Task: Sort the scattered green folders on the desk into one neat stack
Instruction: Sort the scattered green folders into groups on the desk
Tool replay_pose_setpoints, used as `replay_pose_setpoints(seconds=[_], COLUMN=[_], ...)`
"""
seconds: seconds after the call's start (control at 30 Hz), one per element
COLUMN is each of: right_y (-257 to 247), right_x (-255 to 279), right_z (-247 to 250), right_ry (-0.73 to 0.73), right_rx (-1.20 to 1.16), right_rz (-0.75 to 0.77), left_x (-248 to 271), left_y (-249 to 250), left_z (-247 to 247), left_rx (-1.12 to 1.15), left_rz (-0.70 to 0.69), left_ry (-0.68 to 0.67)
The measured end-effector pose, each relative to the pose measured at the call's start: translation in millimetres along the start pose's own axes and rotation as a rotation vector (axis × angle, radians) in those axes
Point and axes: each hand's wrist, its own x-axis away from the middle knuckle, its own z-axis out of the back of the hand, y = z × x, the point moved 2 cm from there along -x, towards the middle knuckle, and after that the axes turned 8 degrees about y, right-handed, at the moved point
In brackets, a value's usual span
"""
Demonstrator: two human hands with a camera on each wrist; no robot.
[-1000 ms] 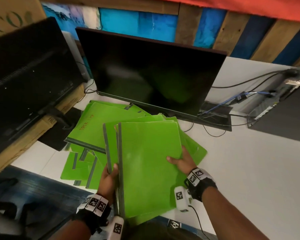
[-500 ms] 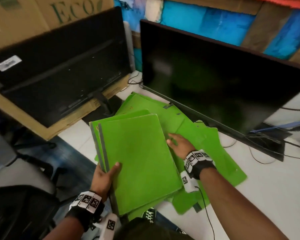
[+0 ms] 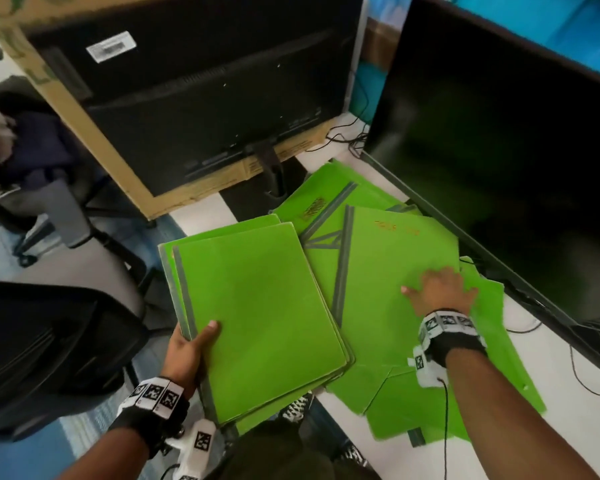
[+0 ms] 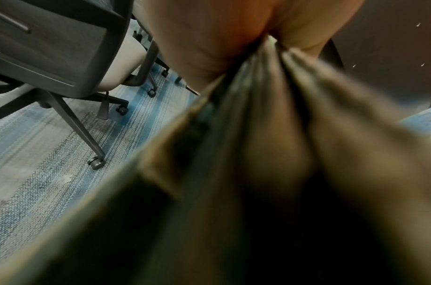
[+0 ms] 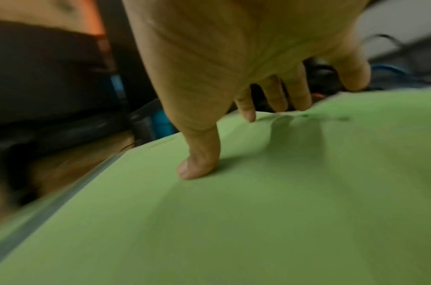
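Folders, gathered bundle (image 3: 264,317) | L hand (image 3: 187,351) clamps its spine edge, held off desk edge | R hand (image 3: 440,292) has left bundle, now fingers spread flat on loose folder (image 3: 395,258) on desk (image 3: 586,427) by monitor (image 3: 499,150) | means: next pickup starting, several still scattered.

No readable text — orange scrawl on green folder (image 3: 395,271), monitor sticker (image 3: 111,46) blurred.

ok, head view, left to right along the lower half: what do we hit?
Black office chair → left hand → gathered folders it grips → loose folder → right hand pressing on it → black monitor.
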Motion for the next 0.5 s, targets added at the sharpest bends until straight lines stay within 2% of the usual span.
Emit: replay_pose_setpoints(seconds=[0.07,0.13,0.27,0.37,0.43,0.5], right_y=[12.6,19.3,37.4,63.4,75.3,79.3], right_x=[-5.5,-3.1,1.8,10.8,22.7,32.0], right_z=[-5.7,-8.4,-12.3,-25.8,-33.2,-36.9], right_ry=[-0.078,-0.075,-0.005,-0.062,-0.102,-0.047], right_rx=[-0.287,-0.481,-0.619,-0.954,-0.993,-1.033], right_rz=[-0.250,-0.387,-0.502,-0.623,-0.635,-0.626], left_x=[0.9,0.0,-3.5,-7.9,-11.4,-13.5], left_y=[-2.0,-3.0,-1.7,2.4,3.4,4.9], left_z=[0.1,0.5,2.0,3.3,4.2,4.6], left_rx=[0.024,0.033,0.022,-0.004,-0.025,-0.038], left_rz=[0.009,0.019,0.013,-0.007,-0.014,-0.010], left_ry=[0.003,0.004,-0.018,-0.031,-0.040,-0.048])
